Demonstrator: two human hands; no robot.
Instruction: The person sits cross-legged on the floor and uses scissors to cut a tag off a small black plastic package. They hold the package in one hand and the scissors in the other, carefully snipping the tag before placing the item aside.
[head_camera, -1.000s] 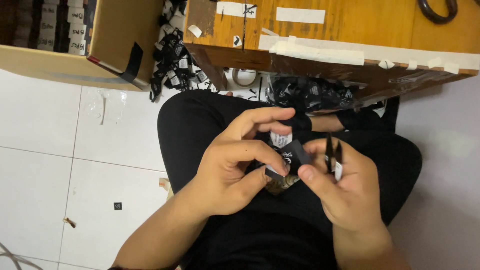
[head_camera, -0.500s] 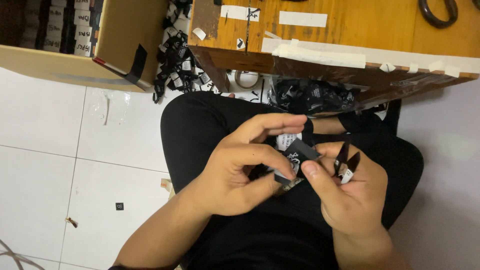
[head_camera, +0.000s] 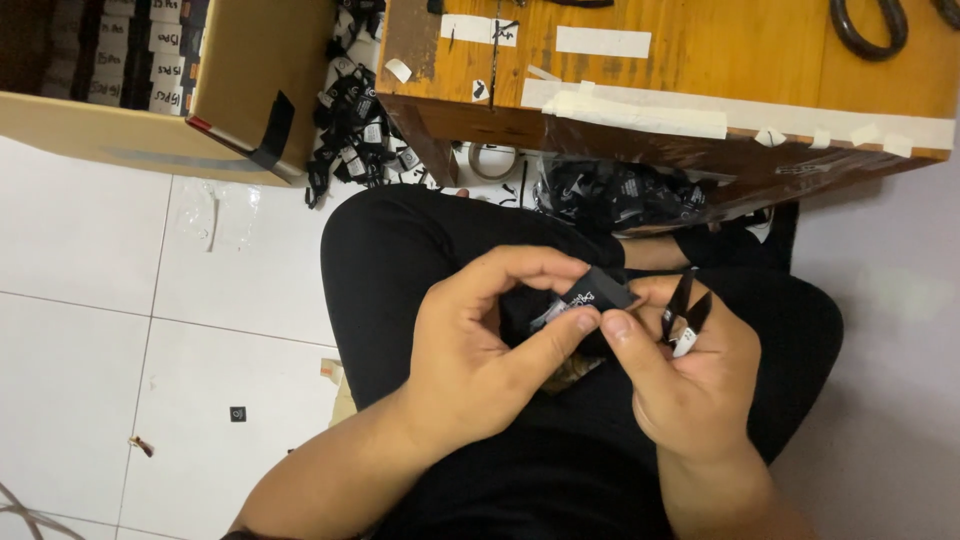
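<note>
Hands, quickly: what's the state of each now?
Left hand: pinching the small black label.
Right hand: touching that label, holding black snips.

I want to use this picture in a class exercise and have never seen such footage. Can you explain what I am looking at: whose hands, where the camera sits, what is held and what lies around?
The camera sits on a person's head and looks down at their lap. The left hand and right hand together pinch a small black label. The right hand also holds small black snips. Ahead stands a wooden table with strips of white tape. A cardboard box sits on the white tiled floor, with heaps of similar black labels nearby.
</note>
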